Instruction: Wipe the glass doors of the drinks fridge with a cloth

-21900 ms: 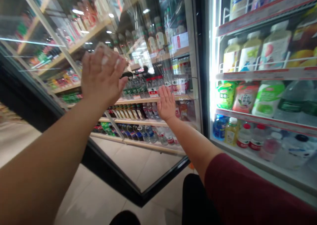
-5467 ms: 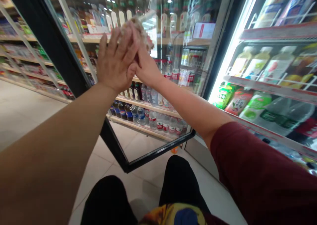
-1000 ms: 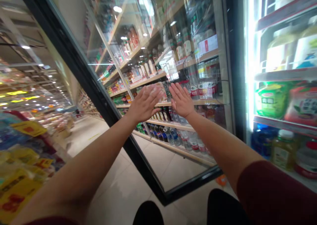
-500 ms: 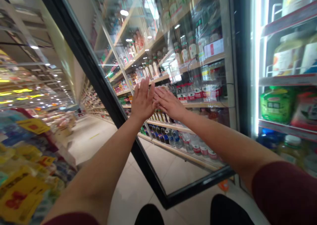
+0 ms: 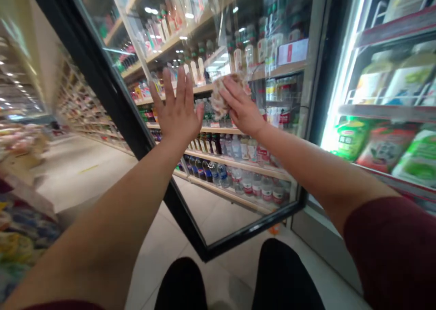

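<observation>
A glass cooler door (image 5: 231, 228) with a black frame stands swung open in front of me. My left hand (image 5: 179, 107) lies against the glass, fingers spread, with nothing in it. To its right, my right hand (image 5: 243, 107) presses a crumpled, light patterned cloth (image 5: 221, 96) to the pane. The fingers of that hand bend over the cloth and cover part of it. Bottles on shelves show through the glass behind both hands.
On the right, the lit cooler (image 5: 361, 73) holds bottles and a green pouch (image 5: 350, 139). Store shelves (image 5: 88, 105) run along the aisle at left. Colourful packaged goods (image 5: 23, 246) stand at the lower left. My knees (image 5: 184, 282) are below the door's bottom edge.
My hands, close together before, are now apart: the left is further left with fingers spread. The cloth under my right hand has come into sight. My view has shifted to the right.
</observation>
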Available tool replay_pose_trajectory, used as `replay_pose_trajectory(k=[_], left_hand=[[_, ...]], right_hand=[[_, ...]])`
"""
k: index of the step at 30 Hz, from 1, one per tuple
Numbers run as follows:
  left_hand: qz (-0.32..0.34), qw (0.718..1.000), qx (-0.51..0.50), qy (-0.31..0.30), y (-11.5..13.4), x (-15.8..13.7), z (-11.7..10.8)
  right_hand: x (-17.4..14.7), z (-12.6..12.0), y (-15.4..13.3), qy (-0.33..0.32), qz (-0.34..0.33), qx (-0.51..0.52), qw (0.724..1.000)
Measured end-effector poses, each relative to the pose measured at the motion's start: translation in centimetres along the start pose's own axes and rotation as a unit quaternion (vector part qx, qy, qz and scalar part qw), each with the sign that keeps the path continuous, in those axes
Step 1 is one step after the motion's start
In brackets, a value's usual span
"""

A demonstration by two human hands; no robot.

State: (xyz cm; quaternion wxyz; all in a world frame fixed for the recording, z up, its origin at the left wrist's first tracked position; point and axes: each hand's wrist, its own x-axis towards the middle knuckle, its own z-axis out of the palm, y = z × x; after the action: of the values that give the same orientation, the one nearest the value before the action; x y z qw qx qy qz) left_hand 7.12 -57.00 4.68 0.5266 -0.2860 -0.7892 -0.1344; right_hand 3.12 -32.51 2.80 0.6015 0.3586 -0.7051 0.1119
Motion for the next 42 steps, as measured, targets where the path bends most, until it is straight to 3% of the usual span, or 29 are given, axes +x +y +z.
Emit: replay_pose_trajectory(k=[3,7,13,15,18,21,23,28,33,36,39,42], left_hand=[[0.003,1.0,-0.016,-0.017,-0.1,0.3,0.3],[0.009,0.999,-0.042,-0.008,-0.2,0.5,0.7],[0.011,0.997,-0.073,-0.002,0.4,0.3,0.3],[0.007,0.995,-0.098,-0.003,0.6,0.3,0.1],[-0.007,0.987,-0.16,-0.004,0.6,0.3,-0.2],[0.002,0.987,-0.161,-0.009,0.8,0.1,-0.4],[0.016,0.989,-0.144,-0.008,1.0,-0.2,-0.6],[0.029,0.987,-0.16,0.004,1.6,-0.6,-1.1],[0.035,0.98,-0.198,0.003,1.6,-0.8,-1.4],[0.037,0.976,-0.213,0.009,1.5,-0.8,-1.4],[0.031,0.977,-0.211,0.016,1.4,-0.3,-0.7],[0.023,0.98,-0.197,0.016,1.0,0.3,0.2]], right_hand=[[1.4,0.2,-1.7,-0.019,0.051,-0.018,0.998],[4.7,0.3,-1.8,-0.008,0.125,-0.03,0.992],[1.3,1.4,-3.3,-0.013,0.137,-0.028,0.99],[1.6,1.1,-2.5,-0.023,0.109,-0.043,0.993],[5.0,0.0,0.4,0.017,0.088,-0.071,0.993],[7.2,-0.8,1.9,0.082,0.129,-0.1,0.983],[6.4,-0.7,1.2,0.092,0.143,-0.132,0.977],[3.4,-1.3,-1.5,0.032,0.133,-0.196,0.971],[7.6,-3.3,0.5,-0.002,0.189,-0.237,0.953],[7.4,-2.5,1.2,0.045,0.221,-0.255,0.94],[5.0,-1.2,2.2,0.111,0.197,-0.262,0.938],[4.8,-1.0,5.1,0.151,0.155,-0.259,0.941]])
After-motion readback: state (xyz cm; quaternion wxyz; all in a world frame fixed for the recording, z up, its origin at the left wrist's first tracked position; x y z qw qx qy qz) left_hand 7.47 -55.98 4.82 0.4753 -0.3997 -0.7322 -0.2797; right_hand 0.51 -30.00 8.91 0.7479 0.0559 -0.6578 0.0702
